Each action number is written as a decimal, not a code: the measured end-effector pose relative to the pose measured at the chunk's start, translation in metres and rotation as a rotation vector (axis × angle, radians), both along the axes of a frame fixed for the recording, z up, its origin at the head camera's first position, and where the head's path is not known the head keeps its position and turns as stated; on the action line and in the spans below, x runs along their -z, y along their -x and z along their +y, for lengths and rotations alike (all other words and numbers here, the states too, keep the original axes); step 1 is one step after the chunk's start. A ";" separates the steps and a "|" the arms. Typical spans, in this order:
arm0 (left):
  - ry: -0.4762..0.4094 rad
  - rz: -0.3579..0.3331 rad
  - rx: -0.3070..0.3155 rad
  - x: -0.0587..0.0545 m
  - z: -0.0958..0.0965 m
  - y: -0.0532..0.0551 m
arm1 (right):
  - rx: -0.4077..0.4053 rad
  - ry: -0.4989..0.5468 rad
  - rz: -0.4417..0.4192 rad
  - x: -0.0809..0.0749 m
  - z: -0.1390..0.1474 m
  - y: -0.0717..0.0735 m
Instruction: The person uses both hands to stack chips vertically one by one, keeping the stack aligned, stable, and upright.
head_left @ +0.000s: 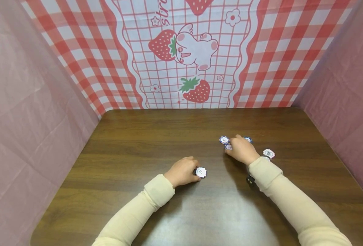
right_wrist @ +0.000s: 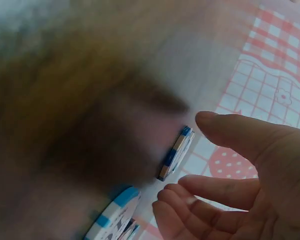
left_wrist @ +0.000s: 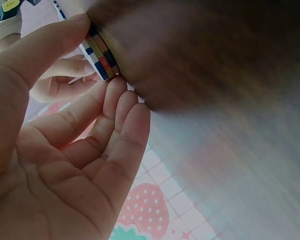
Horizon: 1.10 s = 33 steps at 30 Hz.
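Near the middle of the table, my left hand (head_left: 182,172) holds a small stack of poker chips (left_wrist: 101,55) at its edges, between thumb and fingers. A white chip (head_left: 201,172) lies on top of that stack. Farther right, my right hand (head_left: 242,149) reaches over blue-edged poker chips. One blue chip (head_left: 224,139) lies just left of its fingers, and a chip marked 10 (head_left: 228,147) is partly covered by them. Beyond the knuckles another blue chip (head_left: 247,139) shows. In the right wrist view, thumb and fingers stand apart beside a chip (right_wrist: 177,152).
A pink-edged white chip (head_left: 268,153) lies right of the right wrist, with another chip (head_left: 266,158) partly under the cuff. A small dark device (head_left: 250,181) sits below that wrist. The brown wooden table (head_left: 132,136) meets a strawberry-print cloth (head_left: 196,58) at the back.
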<state>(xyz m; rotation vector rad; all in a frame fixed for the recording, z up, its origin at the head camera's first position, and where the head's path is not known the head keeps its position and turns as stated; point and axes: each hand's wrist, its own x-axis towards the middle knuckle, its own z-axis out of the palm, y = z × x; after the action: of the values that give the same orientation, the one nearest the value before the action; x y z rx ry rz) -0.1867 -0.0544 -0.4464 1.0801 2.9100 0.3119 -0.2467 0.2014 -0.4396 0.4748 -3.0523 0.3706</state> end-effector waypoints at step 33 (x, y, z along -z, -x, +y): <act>-0.009 -0.005 -0.002 0.001 0.000 0.000 | -0.055 0.070 -0.105 -0.003 0.003 0.006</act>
<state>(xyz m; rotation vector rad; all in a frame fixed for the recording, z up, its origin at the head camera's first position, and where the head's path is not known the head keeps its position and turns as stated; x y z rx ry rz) -0.1871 -0.0543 -0.4473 1.0759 2.9081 0.3282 -0.2532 0.2040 -0.4365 0.5539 -3.1193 0.5189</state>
